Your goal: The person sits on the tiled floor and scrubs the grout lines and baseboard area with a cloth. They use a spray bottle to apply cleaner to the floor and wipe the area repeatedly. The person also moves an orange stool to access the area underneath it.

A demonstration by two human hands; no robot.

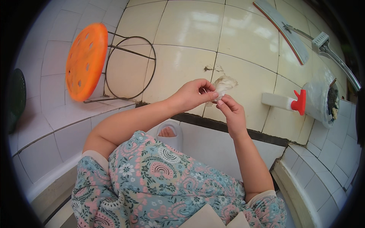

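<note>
Out in front of me, both hands pinch a thin, crumpled whitish piece that looks like tissue or film [225,82]. My left hand [198,93] has its thumb and forefinger pressed together at the piece's left side. Close beside it, my right hand [231,109] pinches the lower edge between thumb and fingers. The bulk of the piece spreads beyond my fingertips over the beige tiles. Whether its far end touches the floor, I cannot tell. Dark smudges [208,68] mark the tile just past it.
An orange stool [86,62] with black metal legs is at the left. To the right are a white spray bottle [276,100] with a red trigger and a lined bin [322,97] holding rubbish. A long-handled floor squeegee [283,32] lies farther back. A dark-edged step [197,120] crosses before me.
</note>
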